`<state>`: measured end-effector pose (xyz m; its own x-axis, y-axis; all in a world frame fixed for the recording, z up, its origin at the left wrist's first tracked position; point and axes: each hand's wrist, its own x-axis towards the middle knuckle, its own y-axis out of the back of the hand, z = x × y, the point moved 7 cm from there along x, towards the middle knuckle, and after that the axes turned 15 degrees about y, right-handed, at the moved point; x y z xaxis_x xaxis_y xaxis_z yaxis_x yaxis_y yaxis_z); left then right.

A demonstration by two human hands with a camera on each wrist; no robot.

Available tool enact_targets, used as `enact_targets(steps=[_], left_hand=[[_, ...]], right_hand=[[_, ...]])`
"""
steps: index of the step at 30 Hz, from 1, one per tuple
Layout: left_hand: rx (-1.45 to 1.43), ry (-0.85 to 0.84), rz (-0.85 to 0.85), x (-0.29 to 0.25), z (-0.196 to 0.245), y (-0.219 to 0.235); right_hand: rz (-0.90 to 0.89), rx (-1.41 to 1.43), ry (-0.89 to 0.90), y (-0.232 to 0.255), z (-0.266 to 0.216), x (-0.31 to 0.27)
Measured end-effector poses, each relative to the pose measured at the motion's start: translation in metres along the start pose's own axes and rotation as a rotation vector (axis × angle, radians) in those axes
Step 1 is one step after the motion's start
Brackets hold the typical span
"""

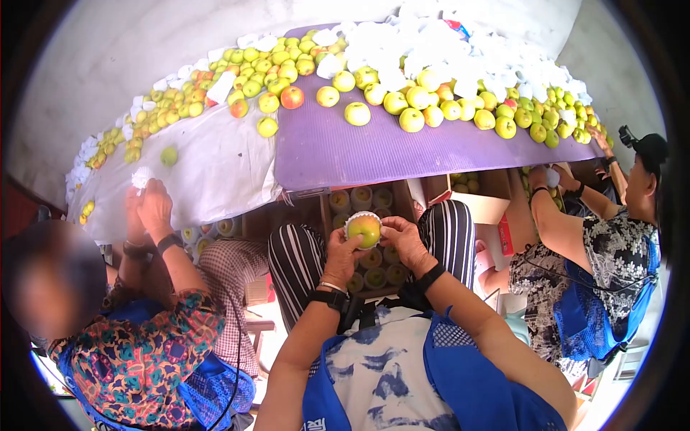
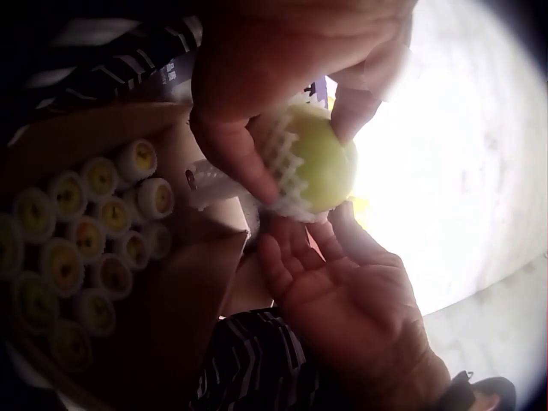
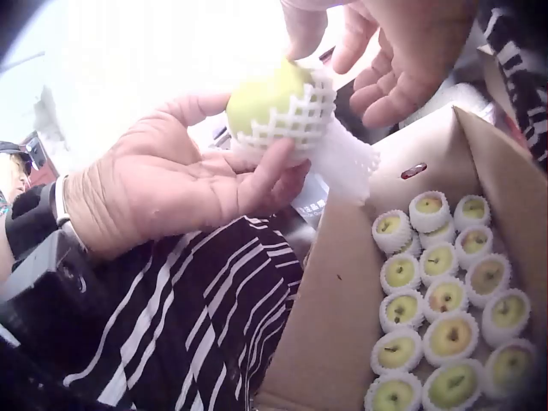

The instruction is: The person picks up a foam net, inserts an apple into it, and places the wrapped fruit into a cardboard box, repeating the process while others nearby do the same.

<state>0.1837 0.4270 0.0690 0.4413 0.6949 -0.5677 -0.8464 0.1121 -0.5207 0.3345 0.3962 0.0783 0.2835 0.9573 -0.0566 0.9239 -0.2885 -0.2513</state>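
In the head view, an apple (image 1: pixel 364 231), yellow-green with a red blush, is held above my lap, partly sleeved in a white foam net. My left hand (image 1: pixel 343 253) grips it, thumb and fingers curled round fruit and net. From the other side my right hand (image 1: pixel 405 243) holds the net's edge between thumb and fingers. The right wrist view shows the foam net (image 3: pixel 291 128) round one side of the apple, its loose end hanging below. In the left wrist view the apple's bare side faces the light, while my right palm (image 2: pixel 355 295) is turned up.
Below my hands, a cardboard box (image 3: pixel 321 317) holds rows of net-wrapped apples (image 3: pixel 445 334). Ahead, a table with a purple mat (image 1: pixel 338 147) carries many loose apples and a heap of white foam nets (image 1: pixel 424 47). People work close on my left (image 1: pixel 144 345) and right (image 1: pixel 611 244).
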Motion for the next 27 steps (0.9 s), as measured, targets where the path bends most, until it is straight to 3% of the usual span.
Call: enact_targets(steps=[5, 8, 11, 13, 14, 16, 19, 23, 27], left_hand=[[0.103, 0.011, -0.057, -0.01, 0.002, -0.014], [0.103, 0.059, -0.117, -0.005, -0.003, -0.014], [0.143, 0.055, -0.066, -0.003, -0.005, -0.012], [0.082, 0.072, -0.039, -0.001, -0.007, -0.01], [0.02, 0.088, -0.011, 0.0, -0.008, -0.007], [0.017, 0.067, 0.002, 0.0, -0.007, -0.004], [0.017, 0.053, 0.012, -0.001, -0.006, -0.003], [0.078, 0.022, 0.044, -0.006, 0.0, -0.006], [0.192, -0.083, 0.023, -0.012, 0.009, -0.013]], right_hand=[[0.041, 0.073, -0.041, 0.005, 0.004, 0.001], [0.061, 0.033, -0.062, 0.007, 0.007, 0.003], [0.063, -0.132, -0.041, 0.007, 0.004, 0.003], [0.086, -0.301, 0.214, 0.008, -0.011, 0.003], [0.083, -0.3, 0.213, 0.007, -0.007, 0.001], [-0.024, -0.375, 0.434, -0.006, -0.018, -0.002], [-0.12, -0.479, 0.54, -0.015, -0.034, -0.006], [-0.074, -0.26, 0.473, -0.016, -0.034, -0.005], [-0.172, -0.46, 0.484, -0.019, -0.039, -0.006]])
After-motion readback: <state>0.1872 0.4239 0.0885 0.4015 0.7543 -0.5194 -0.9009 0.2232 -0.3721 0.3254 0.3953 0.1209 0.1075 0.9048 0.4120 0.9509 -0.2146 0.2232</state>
